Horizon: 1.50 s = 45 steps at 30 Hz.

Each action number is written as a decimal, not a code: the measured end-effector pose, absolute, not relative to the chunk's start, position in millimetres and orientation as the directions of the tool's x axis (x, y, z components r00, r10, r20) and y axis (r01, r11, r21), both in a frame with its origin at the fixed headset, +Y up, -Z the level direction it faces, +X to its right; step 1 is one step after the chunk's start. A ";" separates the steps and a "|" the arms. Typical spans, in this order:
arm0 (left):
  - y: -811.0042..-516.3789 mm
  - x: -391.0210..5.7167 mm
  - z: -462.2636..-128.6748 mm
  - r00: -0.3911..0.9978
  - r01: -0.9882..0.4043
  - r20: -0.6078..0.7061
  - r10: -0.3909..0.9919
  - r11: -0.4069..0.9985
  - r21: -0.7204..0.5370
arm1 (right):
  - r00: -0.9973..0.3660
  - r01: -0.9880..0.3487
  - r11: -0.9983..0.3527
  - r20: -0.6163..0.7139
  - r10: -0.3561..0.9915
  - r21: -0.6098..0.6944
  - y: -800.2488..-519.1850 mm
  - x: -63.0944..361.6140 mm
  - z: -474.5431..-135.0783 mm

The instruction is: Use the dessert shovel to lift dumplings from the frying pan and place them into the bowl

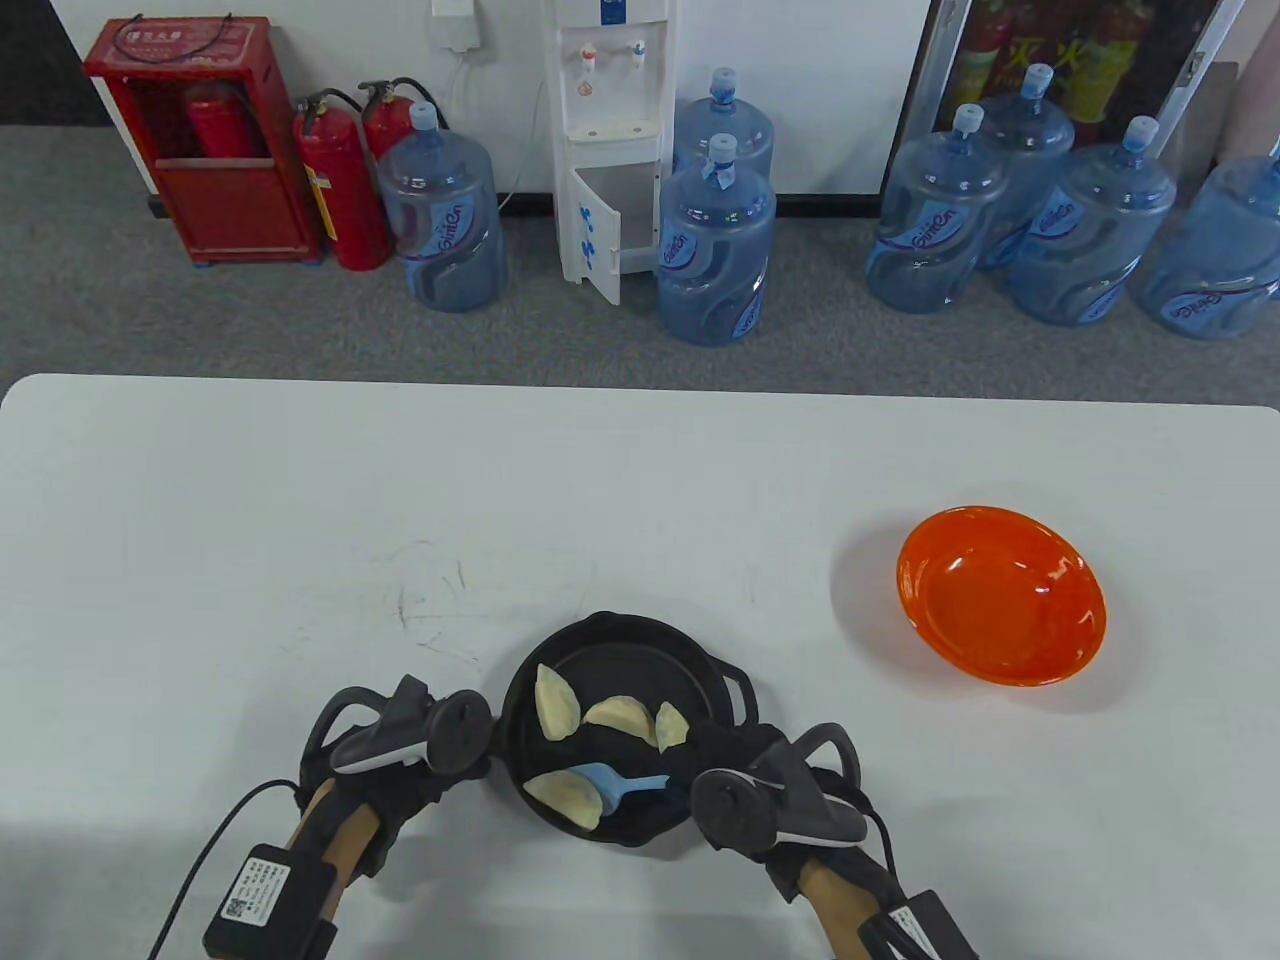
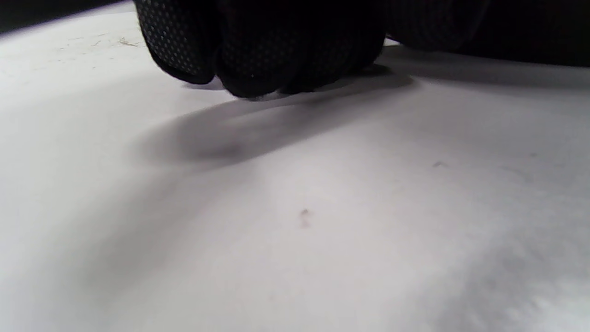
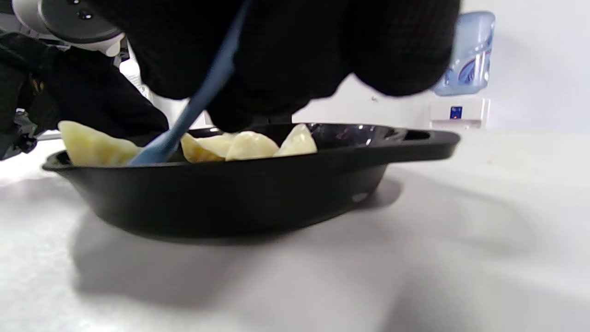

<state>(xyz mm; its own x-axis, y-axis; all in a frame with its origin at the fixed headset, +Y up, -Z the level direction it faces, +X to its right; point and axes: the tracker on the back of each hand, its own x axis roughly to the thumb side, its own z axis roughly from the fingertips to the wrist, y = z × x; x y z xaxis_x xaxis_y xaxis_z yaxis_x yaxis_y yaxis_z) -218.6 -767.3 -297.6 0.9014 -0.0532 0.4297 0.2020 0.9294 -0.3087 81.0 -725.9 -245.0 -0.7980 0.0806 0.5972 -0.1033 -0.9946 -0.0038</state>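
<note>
A black frying pan (image 1: 725, 690) sits near the table's front edge and holds several pale dumplings (image 1: 556, 700). My right hand (image 1: 700, 788) grips the handle of a small blue dessert shovel (image 1: 612, 782). The shovel's blade lies against the front-left dumpling (image 1: 560, 800). In the right wrist view the shovel (image 3: 203, 99) slants down from my right hand (image 3: 286, 55) into the pan (image 3: 258, 184), beside the dumplings (image 3: 249, 145). My left hand (image 1: 468, 752) curls at the pan's left edge; the tracker hides its fingers. An empty orange bowl (image 1: 1000, 600) stands to the right.
Below the curled fingers of my left hand (image 2: 258, 46) the left wrist view shows only white table. Beyond the table's far edge stand water bottles (image 1: 715, 250), a dispenser (image 1: 610, 140) and fire extinguishers (image 1: 335, 185).
</note>
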 end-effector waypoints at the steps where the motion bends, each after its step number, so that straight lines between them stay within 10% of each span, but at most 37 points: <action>1: -767.2 -218.7 -297.7 0.901 0.203 0.430 -0.054 0.929 -0.308 | -0.800 -0.121 -0.992 0.589 0.113 0.026 -726.5 82.3 -246.5; 14: -767.3 -219.1 -298.0 0.901 0.202 0.430 -0.048 0.926 -0.319 | -0.799 -0.279 -0.939 0.494 0.344 0.202 -732.8 99.7 -262.9; 45: -767.1 -219.9 -299.2 0.903 0.196 0.427 -0.038 0.923 -0.331 | -0.821 -0.542 -0.839 0.238 0.518 -0.042 -699.1 186.8 -273.0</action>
